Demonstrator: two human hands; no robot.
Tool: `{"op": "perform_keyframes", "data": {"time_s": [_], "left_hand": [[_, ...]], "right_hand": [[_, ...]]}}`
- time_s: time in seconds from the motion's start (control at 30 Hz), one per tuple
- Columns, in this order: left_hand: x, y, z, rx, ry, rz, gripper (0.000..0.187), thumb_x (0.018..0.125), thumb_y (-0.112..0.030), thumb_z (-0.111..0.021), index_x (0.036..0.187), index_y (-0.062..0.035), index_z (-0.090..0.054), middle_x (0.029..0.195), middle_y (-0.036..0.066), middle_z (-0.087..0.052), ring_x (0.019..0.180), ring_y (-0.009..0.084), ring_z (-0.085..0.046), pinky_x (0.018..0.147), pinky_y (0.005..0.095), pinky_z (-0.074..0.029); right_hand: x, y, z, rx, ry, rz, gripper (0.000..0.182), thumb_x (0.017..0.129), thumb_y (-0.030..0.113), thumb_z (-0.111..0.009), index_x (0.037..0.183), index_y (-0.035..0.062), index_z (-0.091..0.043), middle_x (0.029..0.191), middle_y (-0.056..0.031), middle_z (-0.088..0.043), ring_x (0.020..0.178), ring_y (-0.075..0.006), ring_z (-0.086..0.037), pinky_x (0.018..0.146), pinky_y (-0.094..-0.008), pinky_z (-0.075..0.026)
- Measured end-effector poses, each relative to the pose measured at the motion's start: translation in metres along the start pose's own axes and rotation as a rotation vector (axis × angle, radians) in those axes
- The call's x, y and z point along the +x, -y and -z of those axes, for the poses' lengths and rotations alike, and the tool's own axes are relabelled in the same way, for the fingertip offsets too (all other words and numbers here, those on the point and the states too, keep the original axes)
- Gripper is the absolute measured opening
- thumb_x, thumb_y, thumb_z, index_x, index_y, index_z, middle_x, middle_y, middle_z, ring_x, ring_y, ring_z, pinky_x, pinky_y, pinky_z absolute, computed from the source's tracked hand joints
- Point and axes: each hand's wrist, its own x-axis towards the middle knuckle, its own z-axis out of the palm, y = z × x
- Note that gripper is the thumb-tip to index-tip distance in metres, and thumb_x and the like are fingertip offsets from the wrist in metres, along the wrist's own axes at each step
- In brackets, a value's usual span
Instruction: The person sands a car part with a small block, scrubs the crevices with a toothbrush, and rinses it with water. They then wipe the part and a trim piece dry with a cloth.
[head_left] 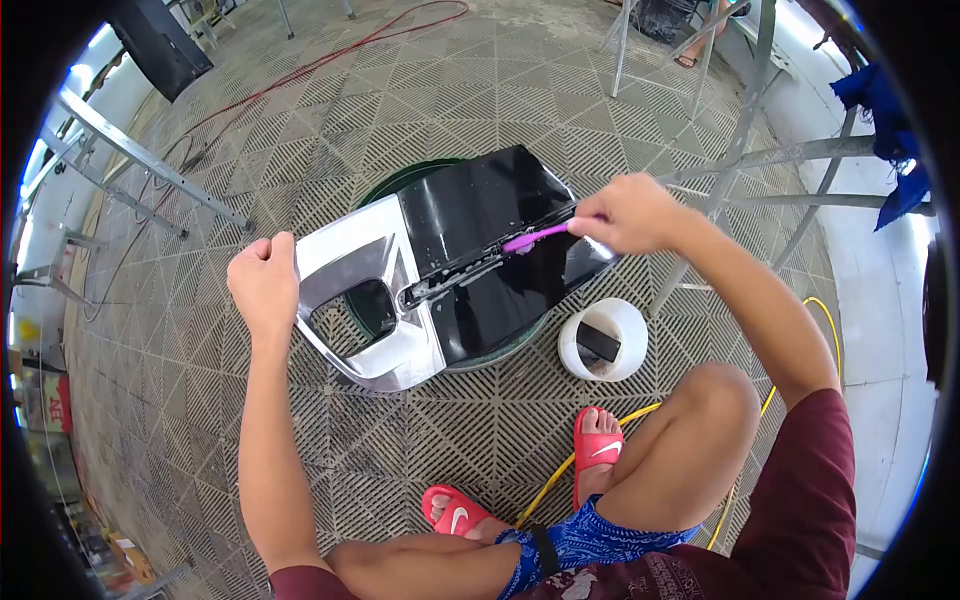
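A glossy black and silver panel [490, 205], with a squarish opening at its silver end, lies across a round green tub [390, 185]. My left hand [263, 280] is closed on the outer edge of the silver end. In my right hand [632, 215] is a slim purple toothbrush [540, 236], its head down against the long groove that runs along the black part. Whitish suds or wet residue line this groove. The brush's bristles are hidden from view.
A white bucket [604, 340] with a dark block inside stands right of the tub. Metal stands [150, 155] rise at left and right. A red hose [330, 60] and a yellow hose [555, 478] cross the patterned floor. Another person's foot [688, 55] shows far off.
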Motion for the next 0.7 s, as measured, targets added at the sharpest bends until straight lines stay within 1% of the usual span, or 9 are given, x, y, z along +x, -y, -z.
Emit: {"op": "perform_keyframes", "data": {"time_s": [0.07,0.17,0.23,0.47,0.5,0.57,0.6,0.63,0.7], "left_hand": [[0.001,0.002,0.001,-0.027,0.001,0.022,0.040,0.087,-0.023,-0.065,0.064,0.0065,-0.050,0.055,0.006,-0.041,0.055,0.0123,-0.037,0.055,0.0379,-0.036],[0.000,0.011,-0.004,-0.070,0.015,0.027,0.040,0.087,-0.023,-0.065,0.063,0.0058,-0.050,0.055,0.005,-0.042,0.055,0.0114,-0.037,0.055,0.0373,-0.035],[0.000,0.008,-0.003,-0.105,0.021,0.061,0.040,0.087,-0.023,-0.065,0.063,0.0055,-0.052,0.054,0.005,-0.043,0.055,0.0113,-0.039,0.055,0.0372,-0.036],[0.008,0.020,-0.008,-0.039,-0.007,0.034,0.039,0.087,-0.024,-0.064,0.066,0.0075,-0.057,0.054,0.006,-0.047,0.054,0.0123,-0.042,0.055,0.0367,-0.038],[0.007,0.023,-0.008,-0.051,0.030,0.051,0.038,0.087,-0.024,-0.065,0.067,0.0080,-0.058,0.055,0.006,-0.048,0.055,0.0125,-0.043,0.055,0.0367,-0.038],[0.007,0.026,-0.011,-0.068,0.057,0.053,0.038,0.087,-0.024,-0.065,0.068,0.0085,-0.058,0.055,0.007,-0.049,0.055,0.0127,-0.044,0.056,0.0366,-0.039],[0.005,0.027,-0.012,-0.104,0.057,0.073,0.037,0.086,-0.023,-0.065,0.069,0.0087,-0.058,0.056,0.007,-0.049,0.056,0.0127,-0.044,0.056,0.0369,-0.039],[0.002,0.027,-0.011,-0.140,0.054,0.095,0.036,0.086,-0.023,-0.065,0.070,0.0089,-0.059,0.056,0.007,-0.049,0.056,0.0126,-0.044,0.056,0.0372,-0.039],[0.000,0.023,-0.007,-0.114,0.064,0.082,0.035,0.086,-0.022,-0.065,0.071,0.0091,-0.061,0.056,0.007,-0.051,0.055,0.0123,-0.046,0.055,0.0378,-0.040]], "right_hand": [[0.001,-0.014,0.007,-0.113,-0.026,0.036,0.040,0.101,0.049,-0.056,0.094,0.0162,-0.079,0.079,-0.0104,-0.073,0.081,-0.0352,-0.070,0.077,-0.0474,-0.055],[0.006,0.007,-0.004,-0.133,-0.055,0.059,0.040,0.101,0.050,-0.056,0.096,0.0177,-0.079,0.079,-0.0093,-0.073,0.080,-0.0345,-0.071,0.076,-0.0474,-0.055],[0.011,0.000,0.005,-0.083,-0.059,0.055,0.039,0.101,0.050,-0.056,0.098,0.0185,-0.079,0.079,-0.0086,-0.074,0.080,-0.0346,-0.071,0.076,-0.0470,-0.055],[0.016,0.001,0.017,-0.082,0.112,0.087,0.040,0.100,0.050,-0.058,0.106,0.0179,-0.081,0.090,-0.0136,-0.076,0.091,-0.0362,-0.072,0.082,-0.0478,-0.056],[0.013,-0.009,0.018,-0.083,0.106,0.085,0.040,0.100,0.050,-0.058,0.106,0.0179,-0.081,0.090,-0.0136,-0.076,0.091,-0.0362,-0.072,0.082,-0.0478,-0.056],[0.007,-0.038,0.027,-0.155,-0.009,0.079,0.035,0.098,0.045,-0.062,0.095,0.0155,-0.079,0.080,-0.0128,-0.073,0.080,-0.0378,-0.069,0.072,-0.0479,-0.052],[-0.002,-0.047,0.030,-0.082,-0.076,-0.011,0.042,0.101,0.048,-0.060,0.094,0.0097,-0.077,0.078,-0.0095,-0.072,0.077,-0.0311,-0.068,0.071,-0.0449,-0.050],[-0.011,-0.063,0.019,-0.093,-0.089,0.001,0.042,0.101,0.048,-0.060,0.094,0.0097,-0.077,0.078,-0.0095,-0.072,0.077,-0.0311,-0.068,0.071,-0.0449,-0.050],[-0.018,-0.090,-0.017,0.640,-0.406,-0.141,0.054,0.103,0.054,-0.057,0.090,0.0042,-0.073,0.079,-0.0028,-0.067,0.076,-0.0174,-0.063,0.070,-0.0394,-0.048]]}}
